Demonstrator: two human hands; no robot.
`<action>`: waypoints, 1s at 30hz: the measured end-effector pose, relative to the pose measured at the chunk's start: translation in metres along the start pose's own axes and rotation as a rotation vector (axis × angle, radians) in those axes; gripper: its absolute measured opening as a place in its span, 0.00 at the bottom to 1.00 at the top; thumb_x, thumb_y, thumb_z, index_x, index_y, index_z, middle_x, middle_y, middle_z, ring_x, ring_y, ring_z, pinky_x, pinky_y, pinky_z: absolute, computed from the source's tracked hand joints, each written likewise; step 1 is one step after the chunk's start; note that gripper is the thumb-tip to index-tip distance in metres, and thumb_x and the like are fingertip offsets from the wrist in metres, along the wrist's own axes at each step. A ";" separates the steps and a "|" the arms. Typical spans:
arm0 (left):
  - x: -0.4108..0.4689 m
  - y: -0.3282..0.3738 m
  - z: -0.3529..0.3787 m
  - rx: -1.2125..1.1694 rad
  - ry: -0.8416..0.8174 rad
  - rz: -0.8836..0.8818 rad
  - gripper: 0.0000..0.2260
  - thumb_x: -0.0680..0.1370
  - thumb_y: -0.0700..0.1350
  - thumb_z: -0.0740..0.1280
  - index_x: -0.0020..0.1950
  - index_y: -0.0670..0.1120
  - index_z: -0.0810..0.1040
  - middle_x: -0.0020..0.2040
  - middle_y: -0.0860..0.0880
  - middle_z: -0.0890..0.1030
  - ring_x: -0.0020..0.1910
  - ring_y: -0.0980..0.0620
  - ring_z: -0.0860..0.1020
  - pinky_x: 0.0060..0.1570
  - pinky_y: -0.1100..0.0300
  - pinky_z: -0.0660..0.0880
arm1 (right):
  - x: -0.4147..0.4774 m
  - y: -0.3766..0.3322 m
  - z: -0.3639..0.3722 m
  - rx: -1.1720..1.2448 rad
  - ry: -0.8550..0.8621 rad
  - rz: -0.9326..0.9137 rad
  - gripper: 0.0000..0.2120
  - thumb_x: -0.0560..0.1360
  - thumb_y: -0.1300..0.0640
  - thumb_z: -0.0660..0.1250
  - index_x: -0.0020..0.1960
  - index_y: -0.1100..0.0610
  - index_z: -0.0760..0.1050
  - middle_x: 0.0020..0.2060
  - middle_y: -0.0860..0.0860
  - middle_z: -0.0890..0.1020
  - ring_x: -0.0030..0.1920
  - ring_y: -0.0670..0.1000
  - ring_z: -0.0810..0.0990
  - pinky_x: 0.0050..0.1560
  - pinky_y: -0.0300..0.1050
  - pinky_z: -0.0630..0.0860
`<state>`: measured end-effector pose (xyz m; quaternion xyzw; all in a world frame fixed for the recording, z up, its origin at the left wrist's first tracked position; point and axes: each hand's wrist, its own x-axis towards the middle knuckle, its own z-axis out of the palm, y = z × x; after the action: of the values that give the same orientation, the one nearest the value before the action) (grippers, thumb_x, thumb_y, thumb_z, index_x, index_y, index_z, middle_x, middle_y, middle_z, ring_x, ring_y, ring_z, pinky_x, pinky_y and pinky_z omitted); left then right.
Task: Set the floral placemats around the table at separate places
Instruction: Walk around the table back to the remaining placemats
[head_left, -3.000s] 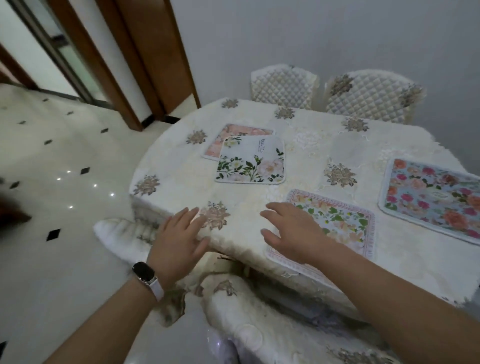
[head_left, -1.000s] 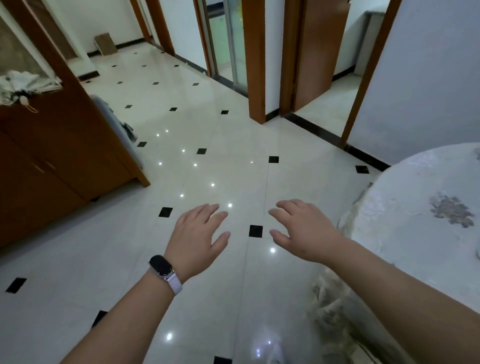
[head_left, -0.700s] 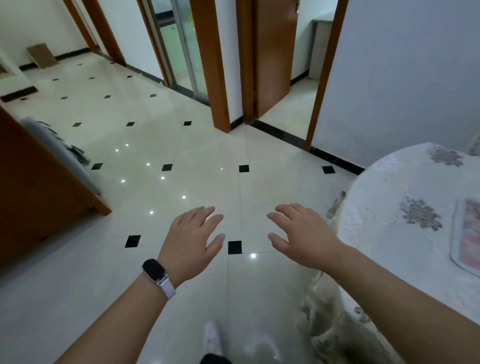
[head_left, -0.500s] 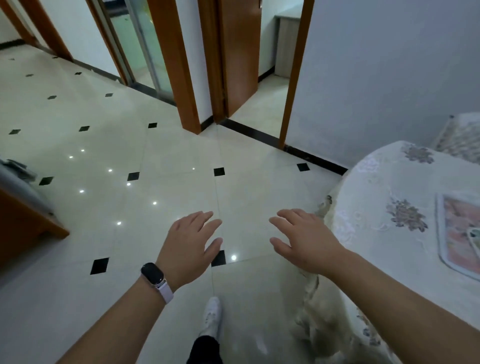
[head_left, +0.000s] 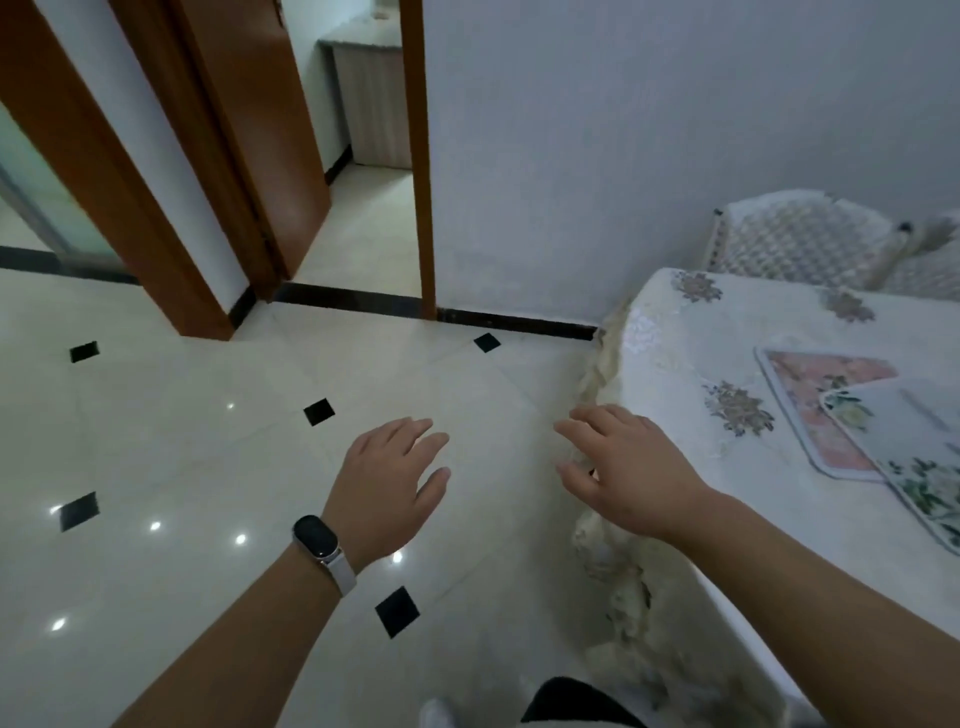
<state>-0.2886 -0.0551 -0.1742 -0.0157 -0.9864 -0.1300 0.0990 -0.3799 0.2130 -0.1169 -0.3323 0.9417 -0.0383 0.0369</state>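
A pink floral placemat (head_left: 815, 400) lies on the cream-clothed table (head_left: 675, 353) at the right. A white placemat with green leaves (head_left: 909, 447) overlaps its near right corner. My left hand (head_left: 387, 483), with a watch on the wrist, hovers palm down over the floor, fingers spread and holding nothing. My right hand (head_left: 628, 467) is stretched out just left of the table's edge, fingers apart and holding nothing. It is well short of both mats.
Two quilted chair backs (head_left: 795, 244) stand behind the table against the grey wall. A wooden door frame (head_left: 421, 156) and an open doorway are straight ahead. Glossy tiled floor (head_left: 208, 467) with black diamonds spreads to the left. My leg and shoe (head_left: 566, 706) show at the bottom.
The view has swung from the open floor back right toward the table. The two stacked placemats and the chairs have come into sight. Both hands stay open and held out in front.
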 end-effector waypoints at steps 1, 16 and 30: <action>0.013 -0.001 0.002 -0.010 -0.001 0.033 0.19 0.77 0.55 0.58 0.63 0.49 0.79 0.63 0.48 0.79 0.63 0.45 0.75 0.61 0.49 0.70 | 0.002 0.003 -0.001 -0.003 0.003 0.027 0.27 0.76 0.40 0.52 0.68 0.52 0.72 0.66 0.52 0.76 0.66 0.55 0.74 0.63 0.52 0.70; 0.207 0.024 0.055 0.029 -0.224 0.331 0.21 0.78 0.56 0.54 0.66 0.50 0.76 0.66 0.48 0.77 0.66 0.47 0.73 0.63 0.47 0.70 | 0.055 0.137 0.023 0.133 0.050 0.413 0.30 0.75 0.37 0.50 0.67 0.52 0.73 0.62 0.50 0.78 0.62 0.55 0.75 0.59 0.52 0.73; 0.405 0.160 0.102 -0.011 -0.238 0.722 0.20 0.77 0.55 0.57 0.63 0.49 0.78 0.62 0.48 0.79 0.61 0.45 0.76 0.58 0.47 0.73 | 0.049 0.275 0.003 0.167 0.127 0.738 0.26 0.76 0.40 0.55 0.69 0.52 0.70 0.65 0.51 0.75 0.64 0.55 0.73 0.61 0.53 0.72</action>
<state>-0.6959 0.1281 -0.1489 -0.3776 -0.9214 -0.0891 0.0230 -0.5892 0.3955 -0.1490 0.0364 0.9920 -0.1195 0.0167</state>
